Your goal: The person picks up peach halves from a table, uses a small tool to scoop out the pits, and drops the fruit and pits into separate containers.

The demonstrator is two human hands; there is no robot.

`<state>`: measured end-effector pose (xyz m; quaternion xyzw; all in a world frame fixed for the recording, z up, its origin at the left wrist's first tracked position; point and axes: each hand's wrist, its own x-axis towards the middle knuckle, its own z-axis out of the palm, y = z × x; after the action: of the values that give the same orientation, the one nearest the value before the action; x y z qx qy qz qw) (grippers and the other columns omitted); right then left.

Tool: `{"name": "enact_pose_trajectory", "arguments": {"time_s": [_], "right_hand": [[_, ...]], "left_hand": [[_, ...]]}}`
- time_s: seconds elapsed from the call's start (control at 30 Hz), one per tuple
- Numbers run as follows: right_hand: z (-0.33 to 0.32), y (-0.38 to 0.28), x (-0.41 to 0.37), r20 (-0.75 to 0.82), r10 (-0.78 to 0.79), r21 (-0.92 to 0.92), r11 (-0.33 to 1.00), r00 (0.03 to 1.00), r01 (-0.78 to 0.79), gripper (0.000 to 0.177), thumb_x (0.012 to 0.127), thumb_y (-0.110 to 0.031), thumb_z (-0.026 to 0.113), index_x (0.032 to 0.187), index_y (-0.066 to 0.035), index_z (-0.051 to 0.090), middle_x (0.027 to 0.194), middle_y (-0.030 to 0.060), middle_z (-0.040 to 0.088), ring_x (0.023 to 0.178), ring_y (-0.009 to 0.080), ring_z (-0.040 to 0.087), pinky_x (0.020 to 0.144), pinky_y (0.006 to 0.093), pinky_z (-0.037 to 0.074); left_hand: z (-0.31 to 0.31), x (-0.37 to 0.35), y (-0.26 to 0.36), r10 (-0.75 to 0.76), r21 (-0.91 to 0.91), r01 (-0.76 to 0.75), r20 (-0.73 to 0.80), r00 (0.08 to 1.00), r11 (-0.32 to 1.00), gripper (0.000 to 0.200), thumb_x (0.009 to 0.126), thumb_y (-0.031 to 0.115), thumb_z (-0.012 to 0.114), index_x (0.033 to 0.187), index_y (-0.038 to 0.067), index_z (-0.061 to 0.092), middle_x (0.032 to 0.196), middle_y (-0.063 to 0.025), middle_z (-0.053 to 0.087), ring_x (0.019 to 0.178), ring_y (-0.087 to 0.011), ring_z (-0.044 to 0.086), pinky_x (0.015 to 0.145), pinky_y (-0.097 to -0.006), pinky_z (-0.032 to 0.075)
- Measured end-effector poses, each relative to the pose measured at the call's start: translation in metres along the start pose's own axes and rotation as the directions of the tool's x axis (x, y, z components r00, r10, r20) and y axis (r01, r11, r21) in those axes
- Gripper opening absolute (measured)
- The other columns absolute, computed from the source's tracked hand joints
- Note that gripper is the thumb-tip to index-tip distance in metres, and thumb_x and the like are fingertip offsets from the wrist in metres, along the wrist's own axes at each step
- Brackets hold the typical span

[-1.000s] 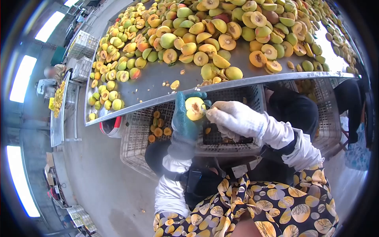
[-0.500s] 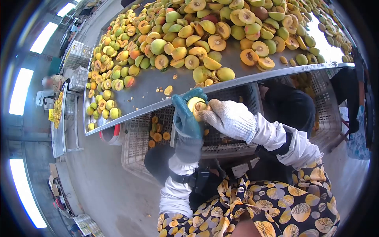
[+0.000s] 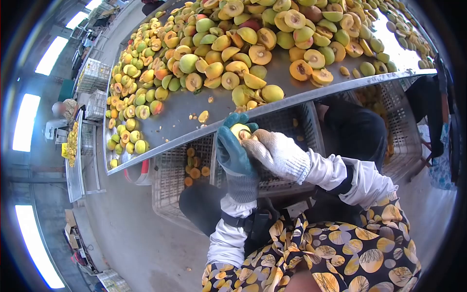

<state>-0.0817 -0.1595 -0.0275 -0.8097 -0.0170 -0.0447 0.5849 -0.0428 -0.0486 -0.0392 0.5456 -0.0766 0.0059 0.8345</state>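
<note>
My left hand (image 3: 236,152), in a teal-coated glove, is wrapped round a peach half (image 3: 239,130), cut face up. The flesh is pale yellow with a brownish pit area in the middle. My right hand (image 3: 282,155), in a white knit glove, is closed, with thumb and fingertips pressed at the pit area. Whether a small tool sits between those fingers is hidden. Both hands are just off the near edge of a metal table (image 3: 189,109), above a plastic crate (image 3: 287,182).
Many peach halves (image 3: 231,80) are heaped across the table, with pit bits near its raised rim (image 3: 194,136). A crate with several halves (image 3: 194,173) stands lower left. Another person's dark-clothed leg (image 3: 360,129) is at the right. Stacked crates (image 3: 95,73) stand farther left.
The camera view has shifted slightly. My left forearm has moved a little right. Both hands stay together at the peach half, which is tilted slightly differently, its pit area now more exposed.
</note>
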Motion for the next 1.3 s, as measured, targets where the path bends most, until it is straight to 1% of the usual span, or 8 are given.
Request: {"name": "enact_pose_trajectory", "arguments": {"time_s": [0.23,0.33,0.53,0.7,0.83,0.97,1.17,1.3], "right_hand": [[-0.016,-0.007,0.007,0.160,0.086,0.054,0.994,0.983,-0.096,0.049,0.105,-0.043,0.047,0.090,0.001,0.063,0.070,0.0203,0.065,0.066,0.0384,0.068,0.060,0.0442,0.054],[-0.035,-0.022,0.016,0.520,0.384,0.281,0.767,0.763,-0.577,0.052,0.105,-0.045,0.045,0.092,0.002,0.062,0.067,0.0170,0.062,0.060,0.0337,0.065,0.060,0.0424,0.053],[-0.028,-0.017,0.013,0.440,0.376,0.280,0.805,0.815,-0.523,0.055,0.105,-0.047,0.044,0.094,0.003,0.062,0.067,0.0150,0.061,0.063,0.0305,0.064,0.063,0.0406,0.053],[-0.009,-0.006,0.010,0.068,0.111,0.126,0.985,0.991,-0.119,0.050,0.105,-0.044,0.048,0.093,0.002,0.065,0.073,0.0222,0.065,0.070,0.0407,0.067,0.063,0.0449,0.053],[-0.011,0.001,0.014,0.049,0.007,0.031,0.999,0.999,-0.009,0.050,0.104,-0.044,0.049,0.092,0.001,0.065,0.074,0.0232,0.066,0.073,0.0422,0.068,0.063,0.0455,0.053],[-0.014,0.001,0.010,0.078,0.024,-0.004,1.000,0.997,-0.024,0.052,0.105,-0.045,0.048,0.093,0.003,0.064,0.074,0.0229,0.066,0.069,0.0405,0.068,0.064,0.0450,0.054],[-0.042,-0.012,0.011,0.560,0.307,0.427,0.689,0.769,-0.586,0.054,0.105,-0.053,0.044,0.090,-0.003,0.057,0.061,0.0033,0.053,0.043,0.0147,0.051,0.042,0.0306,0.046],[-0.033,0.000,0.008,0.541,0.264,0.456,0.706,0.799,-0.542,0.053,0.104,-0.057,0.043,0.092,-0.006,0.055,0.059,-0.0006,0.049,0.041,0.0095,0.047,0.038,0.0254,0.042]], "left_hand": [[-0.005,0.009,-0.006,0.084,0.200,-0.093,0.053,0.995,0.975,0.047,0.111,0.039,0.036,0.121,0.001,0.061,0.109,-0.0105,0.066,0.086,-0.0165,0.064,0.077,-0.0293,0.054],[-0.005,0.014,0.001,0.080,0.376,-0.106,0.084,0.993,0.921,0.053,0.109,0.045,0.039,0.118,-0.001,0.063,0.103,-0.0111,0.068,0.087,-0.0180,0.065,0.079,-0.0308,0.055],[-0.004,0.017,-0.007,-0.021,0.127,0.018,0.023,1.000,0.992,0.049,0.110,0.041,0.037,0.120,0.000,0.062,0.105,-0.0111,0.068,0.084,-0.0189,0.066,0.077,-0.0309,0.056],[0.004,0.014,-0.015,0.040,-0.083,-0.046,-0.070,0.997,0.996,0.053,0.110,0.045,0.036,0.127,-0.001,0.057,0.115,-0.0133,0.066,0.095,-0.0223,0.066,0.086,-0.0351,0.056],[0.010,0.012,-0.012,0.155,0.143,-0.149,-0.038,0.987,0.978,0.051,0.110,0.042,0.036,0.125,-0.001,0.058,0.115,-0.0125,0.065,0.095,-0.0199,0.065,0.083,-0.0326,0.056],[0.008,0.008,-0.005,0.134,0.271,-0.143,0.050,0.990,0.952,0.052,0.110,0.043,0.035,0.121,-0.001,0.060,0.111,-0.0114,0.066,0.089,-0.0182,0.066,0.081,-0.0314,0.056],[-0.009,0.019,-0.001,0.033,0.383,-0.123,0.231,0.972,0.916,0.052,0.110,0.044,0.036,0.119,-0.001,0.061,0.102,-0.0109,0.068,0.084,-0.0173,0.067,0.078,-0.0312,0.057],[-0.008,0.020,0.002,0.066,0.529,-0.202,0.265,0.962,0.824,0.044,0.111,0.034,0.037,0.114,-0.001,0.064,0.101,-0.0107,0.069,0.083,-0.0167,0.066,0.079,-0.0298,0.055]]}}
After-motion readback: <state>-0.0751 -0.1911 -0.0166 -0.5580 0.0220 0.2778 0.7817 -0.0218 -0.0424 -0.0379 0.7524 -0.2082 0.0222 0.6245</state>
